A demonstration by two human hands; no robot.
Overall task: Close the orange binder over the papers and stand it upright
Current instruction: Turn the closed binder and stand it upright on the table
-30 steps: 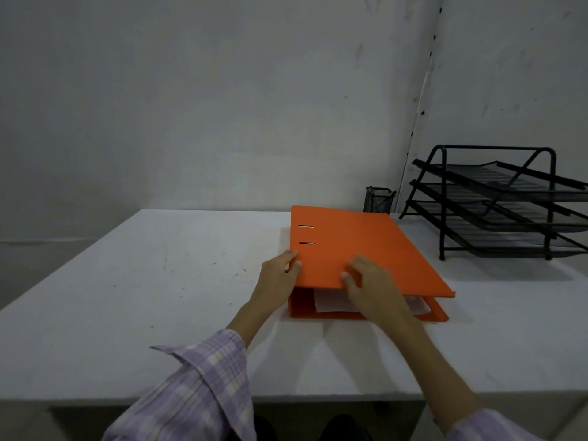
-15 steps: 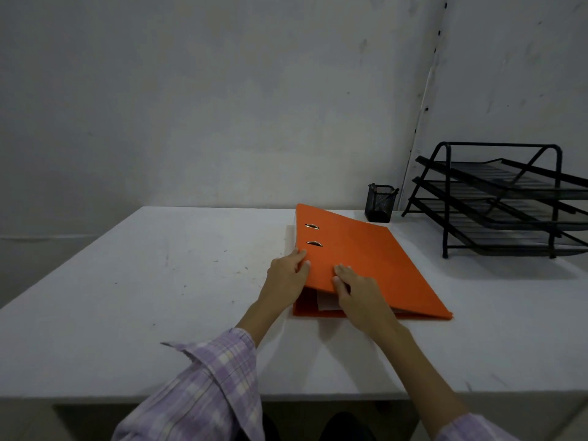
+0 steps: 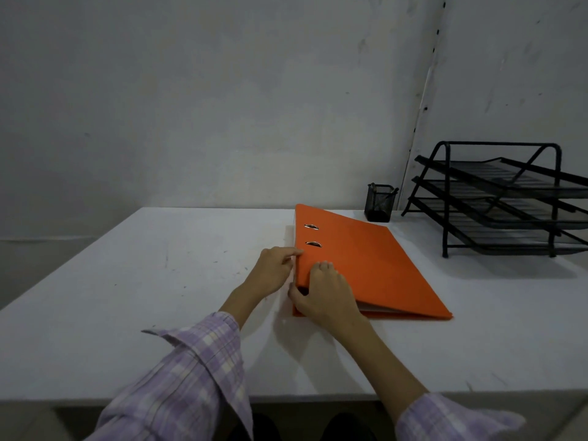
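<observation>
The orange binder point(image 3: 366, 262) lies flat on the white table point(image 3: 143, 281), its cover down over the papers point(image 3: 378, 308), whose white edges show in the gap at the near side. Two metal slots mark the cover near the spine. My left hand point(image 3: 273, 272) rests against the spine edge with fingers on the cover's left rim. My right hand point(image 3: 324, 291) grips the binder's near-left corner, fingers on top and thumb at the spine.
A black mesh pen holder point(image 3: 380, 202) stands behind the binder by the wall. A black three-tier wire paper tray point(image 3: 499, 198) occupies the back right of the table. The table's front edge runs just below my forearms.
The raised cover has come down onto the papers. My right hand slid left from the front edge to the near-left corner; my left hand stayed at the spine.
</observation>
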